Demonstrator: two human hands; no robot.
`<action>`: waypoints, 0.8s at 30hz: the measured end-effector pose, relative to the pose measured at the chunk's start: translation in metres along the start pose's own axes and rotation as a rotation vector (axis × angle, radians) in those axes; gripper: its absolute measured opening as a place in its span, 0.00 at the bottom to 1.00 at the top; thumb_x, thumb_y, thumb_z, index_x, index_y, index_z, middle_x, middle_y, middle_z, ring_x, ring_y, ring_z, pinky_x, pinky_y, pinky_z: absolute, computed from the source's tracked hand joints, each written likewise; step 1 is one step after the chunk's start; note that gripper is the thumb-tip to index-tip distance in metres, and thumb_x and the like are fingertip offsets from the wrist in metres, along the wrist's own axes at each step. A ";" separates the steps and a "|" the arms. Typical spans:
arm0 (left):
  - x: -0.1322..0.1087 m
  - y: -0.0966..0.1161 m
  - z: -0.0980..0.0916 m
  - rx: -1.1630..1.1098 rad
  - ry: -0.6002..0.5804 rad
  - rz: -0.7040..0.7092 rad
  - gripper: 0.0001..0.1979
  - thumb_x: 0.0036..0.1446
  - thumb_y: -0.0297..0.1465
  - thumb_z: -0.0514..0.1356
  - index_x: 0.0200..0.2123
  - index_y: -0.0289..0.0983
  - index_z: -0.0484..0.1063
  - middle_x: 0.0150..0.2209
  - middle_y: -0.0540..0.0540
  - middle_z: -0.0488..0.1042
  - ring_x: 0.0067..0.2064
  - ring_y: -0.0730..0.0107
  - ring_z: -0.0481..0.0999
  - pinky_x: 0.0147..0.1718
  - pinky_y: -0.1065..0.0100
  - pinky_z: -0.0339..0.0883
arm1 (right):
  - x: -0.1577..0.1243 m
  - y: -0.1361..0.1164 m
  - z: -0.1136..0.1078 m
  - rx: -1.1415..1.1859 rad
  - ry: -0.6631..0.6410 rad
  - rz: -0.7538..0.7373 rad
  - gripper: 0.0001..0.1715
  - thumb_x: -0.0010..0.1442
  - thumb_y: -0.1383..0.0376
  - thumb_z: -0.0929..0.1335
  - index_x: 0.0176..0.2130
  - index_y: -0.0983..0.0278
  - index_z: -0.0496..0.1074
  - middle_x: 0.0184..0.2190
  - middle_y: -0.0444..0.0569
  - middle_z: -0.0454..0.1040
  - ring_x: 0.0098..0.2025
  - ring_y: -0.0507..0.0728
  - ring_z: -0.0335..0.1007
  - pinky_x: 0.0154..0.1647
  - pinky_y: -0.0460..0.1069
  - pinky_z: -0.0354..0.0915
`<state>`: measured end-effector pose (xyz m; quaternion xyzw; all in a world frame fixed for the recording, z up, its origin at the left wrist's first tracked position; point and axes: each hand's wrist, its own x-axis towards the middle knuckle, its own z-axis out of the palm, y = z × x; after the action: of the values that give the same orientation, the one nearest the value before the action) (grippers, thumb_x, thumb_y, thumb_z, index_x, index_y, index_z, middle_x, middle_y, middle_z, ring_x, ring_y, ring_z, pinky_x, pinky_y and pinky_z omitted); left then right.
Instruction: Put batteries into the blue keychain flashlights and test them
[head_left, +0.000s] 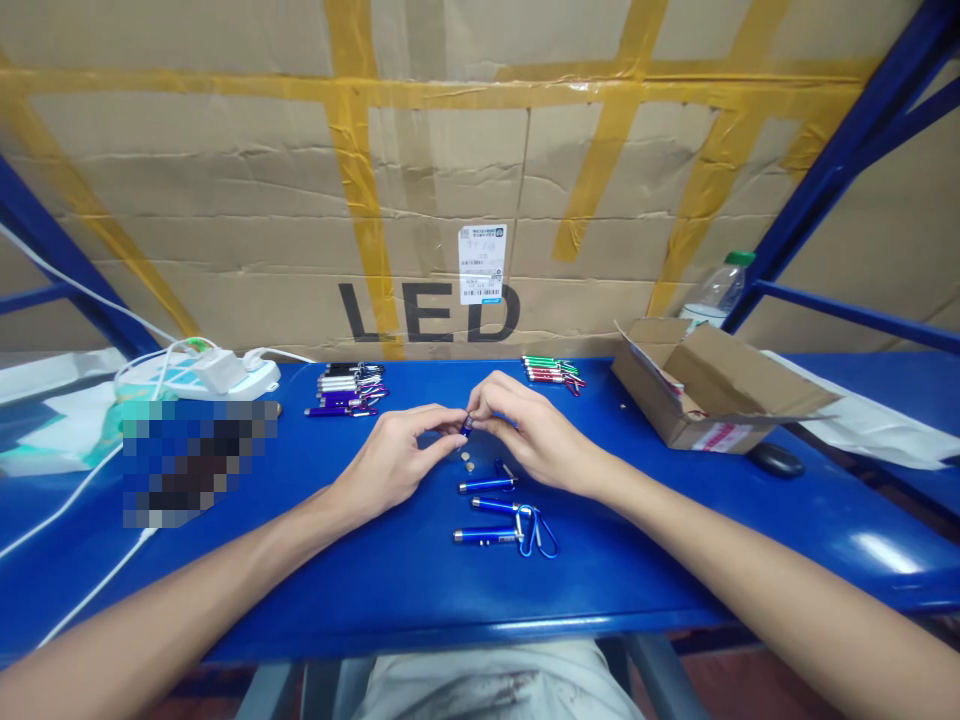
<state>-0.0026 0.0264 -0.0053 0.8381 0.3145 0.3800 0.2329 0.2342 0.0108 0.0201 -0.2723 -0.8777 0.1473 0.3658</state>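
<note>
Over the middle of the blue table, my left hand (401,450) and my right hand (525,425) meet, fingertips pinched on a short blue cylindrical flashlight part (466,428). Two small round button cells (468,462) lie on the table just below my fingers. Nearer to me are a blue flashlight tube (484,486), a second blue flashlight (495,504) and a third with a carabiner clip (487,536). My fingers hide much of the held part.
Dark, silver and purple flashlights (345,390) lie in a row at back left; green and red ones (551,370) at back right. An open cardboard box (675,430), a black mouse (776,459) and a bottle (720,290) are right. A power strip (255,380) with cables stands left.
</note>
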 end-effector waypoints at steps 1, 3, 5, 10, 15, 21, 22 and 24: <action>0.000 0.000 0.000 0.001 0.000 0.002 0.12 0.69 0.33 0.66 0.52 0.37 0.84 0.50 0.42 0.86 0.51 0.57 0.85 0.52 0.62 0.76 | 0.000 0.000 0.000 0.000 0.000 0.000 0.12 0.76 0.74 0.61 0.40 0.60 0.63 0.45 0.51 0.70 0.47 0.59 0.66 0.50 0.56 0.66; 0.000 0.000 0.000 0.000 0.003 0.005 0.12 0.69 0.33 0.66 0.52 0.37 0.83 0.50 0.42 0.86 0.51 0.58 0.85 0.52 0.62 0.76 | 0.000 -0.001 0.000 0.003 0.000 -0.002 0.12 0.76 0.74 0.61 0.40 0.60 0.63 0.45 0.51 0.70 0.47 0.59 0.66 0.50 0.56 0.66; 0.000 0.000 0.000 -0.001 0.005 0.008 0.12 0.68 0.33 0.67 0.52 0.37 0.83 0.50 0.42 0.86 0.51 0.58 0.85 0.52 0.63 0.76 | 0.000 -0.001 0.000 0.005 0.002 -0.004 0.12 0.76 0.74 0.61 0.39 0.60 0.63 0.45 0.51 0.70 0.47 0.59 0.66 0.50 0.56 0.65; 0.000 0.003 -0.001 0.001 -0.001 0.028 0.11 0.69 0.32 0.66 0.52 0.37 0.83 0.50 0.43 0.85 0.50 0.59 0.85 0.50 0.64 0.76 | 0.000 -0.001 0.002 -0.005 0.013 -0.018 0.13 0.75 0.74 0.61 0.39 0.60 0.62 0.44 0.51 0.70 0.47 0.59 0.66 0.50 0.55 0.66; 0.001 0.008 -0.004 0.003 -0.015 0.068 0.10 0.69 0.31 0.66 0.50 0.38 0.84 0.49 0.44 0.85 0.49 0.60 0.84 0.49 0.65 0.76 | -0.004 -0.001 0.006 -0.055 0.044 -0.042 0.12 0.76 0.73 0.59 0.41 0.60 0.63 0.46 0.52 0.70 0.48 0.59 0.66 0.49 0.55 0.66; 0.001 0.011 -0.007 0.005 -0.004 0.083 0.11 0.69 0.29 0.65 0.52 0.39 0.84 0.49 0.45 0.86 0.49 0.61 0.85 0.50 0.65 0.76 | -0.004 -0.002 0.009 -0.103 0.066 -0.061 0.11 0.77 0.73 0.59 0.42 0.60 0.63 0.47 0.53 0.70 0.49 0.60 0.66 0.50 0.55 0.66; 0.001 0.011 -0.007 0.003 0.002 0.084 0.11 0.69 0.29 0.65 0.52 0.39 0.84 0.50 0.45 0.86 0.49 0.61 0.85 0.50 0.65 0.76 | -0.004 -0.003 0.009 -0.106 0.068 -0.065 0.11 0.77 0.73 0.59 0.42 0.60 0.63 0.47 0.53 0.70 0.49 0.60 0.66 0.50 0.56 0.67; 0.001 0.012 -0.007 0.000 0.011 0.085 0.11 0.69 0.29 0.65 0.53 0.39 0.84 0.50 0.45 0.86 0.50 0.61 0.85 0.51 0.64 0.76 | -0.003 -0.003 0.009 -0.108 0.075 -0.071 0.11 0.77 0.73 0.58 0.42 0.59 0.63 0.46 0.53 0.70 0.49 0.60 0.66 0.50 0.56 0.67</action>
<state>-0.0035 0.0198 0.0064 0.8486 0.2801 0.3941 0.2149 0.2282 0.0061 0.0134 -0.2659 -0.8791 0.0764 0.3882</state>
